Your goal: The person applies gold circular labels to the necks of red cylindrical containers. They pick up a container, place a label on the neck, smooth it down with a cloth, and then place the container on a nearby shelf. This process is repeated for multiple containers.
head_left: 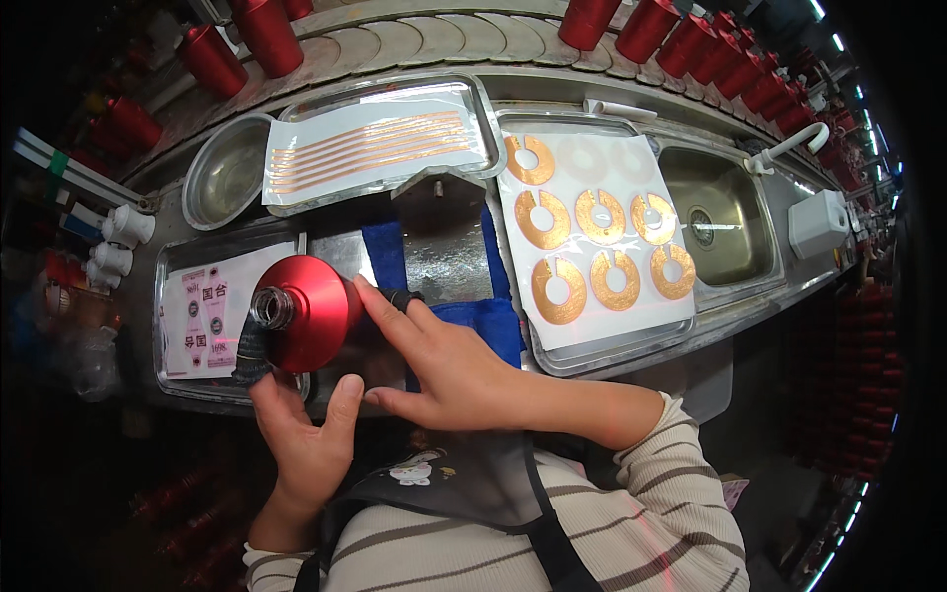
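A shiny red bottle [330, 314] with a clear glass neck stands tilted between my hands, its open mouth toward me and to the left. My left hand [308, 444] grips it from the left and near side, thumb apart, with a dark covering on the fingers at its edge. Against its right side lie the fingers of my right hand [449, 370]; one finger wears a dark cover. Behind the bottle is a metal tray [168, 286] with pink-and-white printed sheets [202, 326]. The bottle's far side and some fingertips are hidden.
On the right, a tray [572, 360] bears a white sheet with several gold open rings [602, 217]. A far tray [483, 109] holds gold strips [370, 148]. Nearby are a metal bowl [202, 187], metal stand [444, 247], blue cloth [493, 331], sink [745, 222] and conveyor [444, 39] with red bottles.
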`<state>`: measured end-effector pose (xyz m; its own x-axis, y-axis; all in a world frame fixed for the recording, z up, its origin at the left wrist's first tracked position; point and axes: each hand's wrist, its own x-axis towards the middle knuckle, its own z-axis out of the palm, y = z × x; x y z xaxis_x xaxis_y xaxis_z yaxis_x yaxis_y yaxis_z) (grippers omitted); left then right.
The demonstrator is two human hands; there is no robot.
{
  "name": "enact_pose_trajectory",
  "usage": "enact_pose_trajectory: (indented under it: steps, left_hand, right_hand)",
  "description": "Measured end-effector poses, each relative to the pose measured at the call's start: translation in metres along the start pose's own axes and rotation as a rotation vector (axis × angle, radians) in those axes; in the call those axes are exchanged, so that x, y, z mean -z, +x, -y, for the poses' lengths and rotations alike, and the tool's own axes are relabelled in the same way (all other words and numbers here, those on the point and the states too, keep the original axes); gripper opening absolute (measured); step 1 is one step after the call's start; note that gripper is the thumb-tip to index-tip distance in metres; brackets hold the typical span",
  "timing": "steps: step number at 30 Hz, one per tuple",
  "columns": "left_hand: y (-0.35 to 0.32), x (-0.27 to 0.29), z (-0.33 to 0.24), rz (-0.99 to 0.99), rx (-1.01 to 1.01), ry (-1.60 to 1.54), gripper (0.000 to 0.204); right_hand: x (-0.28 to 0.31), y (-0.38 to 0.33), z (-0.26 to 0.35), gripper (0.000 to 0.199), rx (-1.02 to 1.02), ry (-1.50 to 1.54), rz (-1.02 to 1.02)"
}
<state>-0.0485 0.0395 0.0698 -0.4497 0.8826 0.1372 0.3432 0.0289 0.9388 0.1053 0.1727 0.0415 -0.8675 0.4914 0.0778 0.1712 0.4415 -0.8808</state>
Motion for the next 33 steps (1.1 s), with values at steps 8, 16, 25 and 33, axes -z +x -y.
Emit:
enact_pose_trajectory:
  steps: [8, 16, 25, 33]
  left_hand:
    - [0.035, 0.02, 0.045, 0.05, 0.024, -0.123, 0.118]
    - [0.032, 0.013, 0.056, 0.026, 0.06, -0.189, 0.114]
    - [0.039, 0.016, 0.048, 0.102, 0.114, -0.13, 0.111]
    - [0.05, 0.014, 0.033, 0.029, -0.059, -0.064, 0.103]
  right_hand:
    - [0.12, -0.004, -0.113, 0.018, -0.403, -0.155, -0.578]
    - [0.186, 0.044, -0.211, 0.068, -0.703, -0.76, -0.462]
    - [0.316, -0.034, -0.26, 0.067, -1.008, -0.821, -0.448]
    - [0.331, -0.07, -0.283, 0.024, -0.719, -0.753, -0.853]
